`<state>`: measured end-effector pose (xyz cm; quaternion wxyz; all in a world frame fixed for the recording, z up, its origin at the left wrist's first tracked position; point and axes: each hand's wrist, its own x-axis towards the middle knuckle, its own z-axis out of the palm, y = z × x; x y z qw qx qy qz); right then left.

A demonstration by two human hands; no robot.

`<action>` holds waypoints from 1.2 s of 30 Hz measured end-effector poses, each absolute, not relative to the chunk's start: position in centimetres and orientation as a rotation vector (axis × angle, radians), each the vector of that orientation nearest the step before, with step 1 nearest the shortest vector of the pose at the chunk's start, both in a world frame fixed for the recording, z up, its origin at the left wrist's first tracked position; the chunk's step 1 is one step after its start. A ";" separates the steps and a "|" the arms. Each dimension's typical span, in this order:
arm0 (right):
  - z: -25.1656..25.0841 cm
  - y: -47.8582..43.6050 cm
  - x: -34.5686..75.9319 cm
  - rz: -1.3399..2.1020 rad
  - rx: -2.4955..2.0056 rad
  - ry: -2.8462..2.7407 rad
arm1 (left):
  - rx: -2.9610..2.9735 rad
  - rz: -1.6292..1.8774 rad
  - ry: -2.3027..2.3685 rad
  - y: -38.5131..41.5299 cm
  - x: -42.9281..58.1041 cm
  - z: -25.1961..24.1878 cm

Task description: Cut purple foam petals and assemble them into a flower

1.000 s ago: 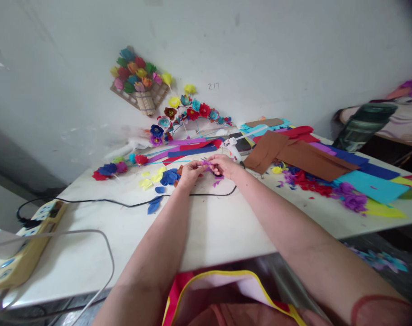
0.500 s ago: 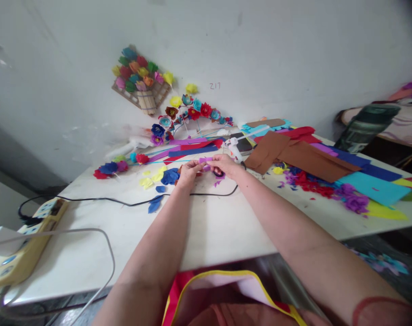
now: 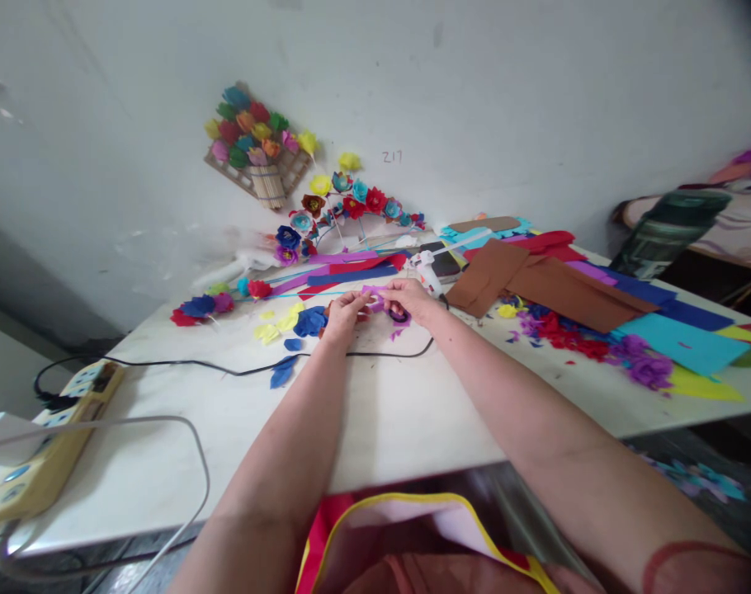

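My left hand (image 3: pixel 347 313) pinches one side of a small piece of purple crepe paper (image 3: pixel 374 292). On its other side, my right hand (image 3: pixel 414 299) has its fingers closed on the same paper. Dark-handled scissors (image 3: pixel 399 316) show just under my right fingers; whether they hang from that hand or lie on the table I cannot tell. Purple scraps (image 3: pixel 398 332) lie below them. Beside my left hand are a dark blue paper flower (image 3: pixel 309 322) and loose blue petals (image 3: pixel 282 373). Yellow petals (image 3: pixel 267 333) sit farther left.
A white glue gun (image 3: pixel 426 271) stands behind my right hand, its black cord (image 3: pixel 227 365) crossing the table to a power strip (image 3: pixel 59 433). Brown paper sheets (image 3: pixel 577 290) and coloured scraps cover the right side. Finished paper flowers (image 3: pixel 354 206) stand by the wall.
The purple paper between my fingers has turned and now looks bent, with a pale gap beneath its upper edge. Both arms have hardly moved.
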<state>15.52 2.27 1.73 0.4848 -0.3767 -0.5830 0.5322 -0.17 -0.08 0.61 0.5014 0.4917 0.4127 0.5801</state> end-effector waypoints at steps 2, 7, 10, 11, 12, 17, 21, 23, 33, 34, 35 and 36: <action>1.8 2.2 15.4 1.288 -0.903 -1.420 | 1.204 1.392 1.008 -0.1 -0.1 0.6; 1.8 2.1 15.3 1.310 -0.901 -1.468 | 1.191 1.424 1.002 0.0 -0.2 0.5; 1.8 2.0 15.4 1.317 -0.912 -1.479 | 1.161 1.429 0.988 0.1 -0.2 0.5; 1.8 2.0 15.4 1.312 -0.917 -1.477 | 1.153 1.428 0.987 0.1 -0.2 0.5; 1.9 2.0 15.3 1.306 -0.922 -1.473 | 1.148 1.426 0.985 0.2 -0.3 0.5; 2.2 1.8 15.2 1.281 -0.923 -1.446 | 1.138 1.423 0.969 0.2 -0.3 0.5; 2.2 1.7 15.2 1.270 -0.909 -1.439 | 1.191 1.404 0.988 0.0 -0.2 0.5; 2.2 1.6 15.2 1.265 -0.902 -1.449 | 1.205 1.406 0.998 0.0 -0.1 0.5; 2.8 2.9 16.7 0.475 -1.368 -1.784 | 1.101 1.488 0.966 0.3 -0.3 0.3; 3.0 2.9 17.0 0.325 -1.438 -1.844 | 1.091 1.493 0.962 0.3 -0.3 0.3; 3.2 2.7 17.2 0.219 -1.500 -1.912 | 1.080 1.498 0.958 0.3 -0.3 0.3; 3.5 2.5 17.3 0.144 -1.557 -1.983 | 1.068 1.504 0.954 0.4 -0.3 0.3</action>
